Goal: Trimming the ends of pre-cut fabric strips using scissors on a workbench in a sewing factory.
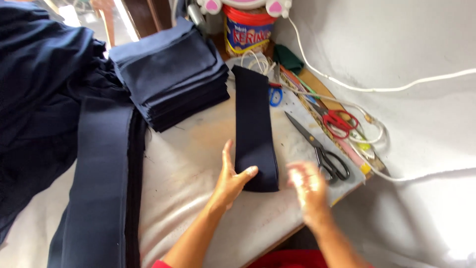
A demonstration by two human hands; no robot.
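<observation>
1. Nearest the camera, the right hand (308, 187) is seen above the worktop's (198, 164) near edge. It is blurred, so it cannot be told if its fingers are spread or closed. Nothing is seen in it.
2. The left hand (232, 178) is laid open against the near end of a folded dark blue cloth strip (254, 124). The thumb is pressed on top of the strip and the other fingers are held straight along its left side.
3. The strip is laid flat in the middle of the pale, stained worktop.
4. A grey wall (396, 44) is seen on the right, and a white cord (377, 89) is hung across it.
5. A round tub (246, 31) with a red rim and a blue label is stood at the back.
6. Black scissors (320, 149) and red scissors (337, 120) are laid to the right.
7. A stack of blue cloth (171, 74) is piled behind, to the left.
</observation>
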